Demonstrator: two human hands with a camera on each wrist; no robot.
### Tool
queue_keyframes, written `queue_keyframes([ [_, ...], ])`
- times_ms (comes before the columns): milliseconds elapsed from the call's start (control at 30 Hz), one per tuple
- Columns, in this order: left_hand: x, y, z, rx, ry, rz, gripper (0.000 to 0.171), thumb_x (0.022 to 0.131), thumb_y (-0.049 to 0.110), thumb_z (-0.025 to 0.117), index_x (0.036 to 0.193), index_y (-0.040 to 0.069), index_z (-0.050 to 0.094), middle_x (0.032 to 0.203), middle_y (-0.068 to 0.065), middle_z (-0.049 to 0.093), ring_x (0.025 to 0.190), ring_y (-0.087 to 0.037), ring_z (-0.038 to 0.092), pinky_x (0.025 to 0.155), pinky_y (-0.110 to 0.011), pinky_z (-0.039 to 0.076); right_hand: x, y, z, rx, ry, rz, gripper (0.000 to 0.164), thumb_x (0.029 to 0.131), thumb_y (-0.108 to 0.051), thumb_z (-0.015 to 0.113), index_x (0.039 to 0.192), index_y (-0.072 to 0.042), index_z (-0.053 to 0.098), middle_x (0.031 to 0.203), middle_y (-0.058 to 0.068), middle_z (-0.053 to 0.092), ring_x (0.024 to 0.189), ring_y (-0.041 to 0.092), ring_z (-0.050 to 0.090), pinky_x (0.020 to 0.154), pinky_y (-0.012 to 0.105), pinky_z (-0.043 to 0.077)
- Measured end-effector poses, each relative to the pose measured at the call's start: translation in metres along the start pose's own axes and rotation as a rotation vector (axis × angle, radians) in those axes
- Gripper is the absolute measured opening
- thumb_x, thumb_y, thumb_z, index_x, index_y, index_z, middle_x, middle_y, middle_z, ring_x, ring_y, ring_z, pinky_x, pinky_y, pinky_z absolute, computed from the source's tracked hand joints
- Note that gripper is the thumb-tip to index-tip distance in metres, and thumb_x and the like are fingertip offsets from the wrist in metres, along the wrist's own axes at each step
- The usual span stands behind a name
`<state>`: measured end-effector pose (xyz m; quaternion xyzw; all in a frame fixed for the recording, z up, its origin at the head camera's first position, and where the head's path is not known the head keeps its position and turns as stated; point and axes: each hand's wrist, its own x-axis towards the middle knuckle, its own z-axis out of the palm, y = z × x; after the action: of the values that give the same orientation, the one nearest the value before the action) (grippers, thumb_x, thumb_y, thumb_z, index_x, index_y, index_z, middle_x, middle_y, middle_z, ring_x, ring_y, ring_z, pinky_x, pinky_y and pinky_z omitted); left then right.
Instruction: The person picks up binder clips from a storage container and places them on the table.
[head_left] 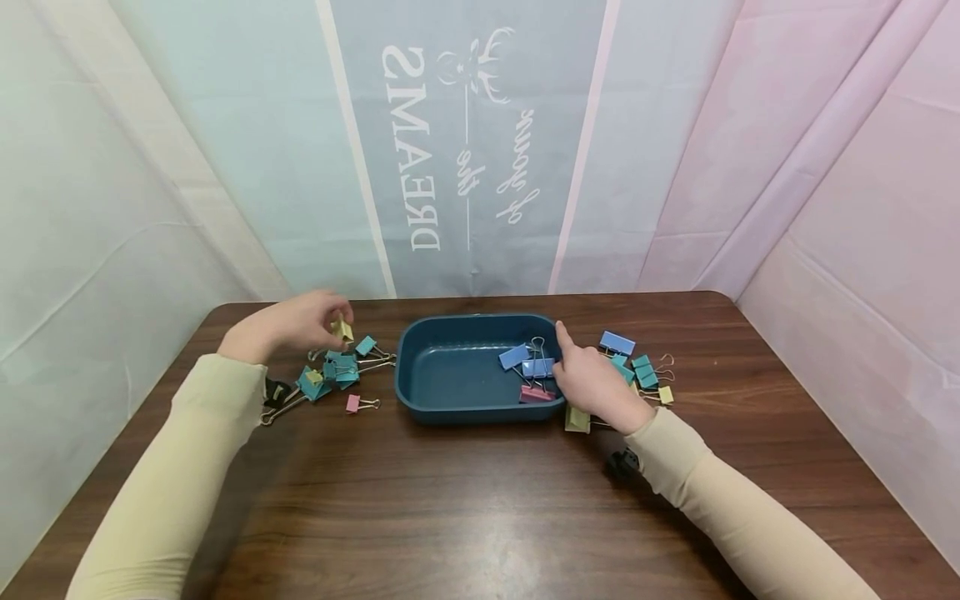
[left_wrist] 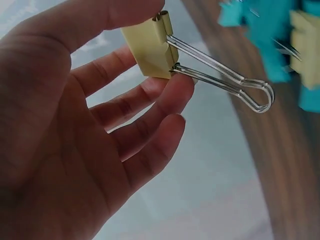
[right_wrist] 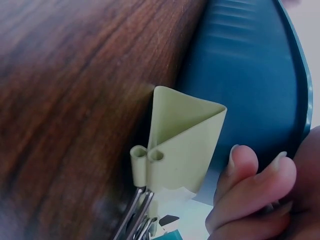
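My left hand point(head_left: 303, 321) is raised at the left of the table and pinches a yellow binder clip point(left_wrist: 150, 47) between thumb and fingertips, its wire handles pointing away from the palm. Below lie teal binder clips point(head_left: 342, 368) and a small pink one point(head_left: 352, 404). At the right end of a dark blue bin point(head_left: 480, 412), my right hand point(head_left: 597, 385) grips the wall, index finger stretched along the rim and other fingers curled outside. Inside that end are blue binder clips point(head_left: 514, 357) and a pink one point(head_left: 536, 394). A large yellow clip point(right_wrist: 185, 150) stands against the bin's outer wall.
Right of the bin lie a blue clip point(head_left: 617, 342), teal clips point(head_left: 644, 371) and a small yellow clip point(head_left: 666, 395), partly behind the right hand. A brown wooden table point(head_left: 450, 508) carries everything. A printed cloth point(head_left: 480, 167) hangs behind its far edge.
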<state>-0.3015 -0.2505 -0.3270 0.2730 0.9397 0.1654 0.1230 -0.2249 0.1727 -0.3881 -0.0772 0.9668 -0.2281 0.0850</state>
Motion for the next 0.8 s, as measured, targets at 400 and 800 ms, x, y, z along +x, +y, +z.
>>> queue_keyframes([
  [400,0.001,-0.043,0.017,-0.059,-0.053,-0.121,0.034,0.088,0.016,0.072,0.117,0.001,0.061,0.097,-0.011,0.056,0.082,-0.025,0.051,0.071,-0.042,0.044,-0.001,-0.001,0.000,0.016,0.004,-0.003,0.070,0.103,-0.016,0.044,0.159,-0.004,0.003,0.051,0.004,0.048,0.036,0.017,0.039,0.039,0.028,0.034],
  [800,0.008,-0.059,0.030,-0.043,-0.025,-0.153,0.041,0.094,0.022,0.068,0.124,-0.004,0.059,0.107,-0.019,0.059,0.091,-0.030,0.054,0.081,-0.052,0.046,-0.001,0.001,0.000,0.010,0.011,-0.005,0.069,0.103,-0.016,0.044,0.159,-0.003,0.005,0.051,0.004,0.048,0.036,0.018,0.040,0.039,0.028,0.034],
])
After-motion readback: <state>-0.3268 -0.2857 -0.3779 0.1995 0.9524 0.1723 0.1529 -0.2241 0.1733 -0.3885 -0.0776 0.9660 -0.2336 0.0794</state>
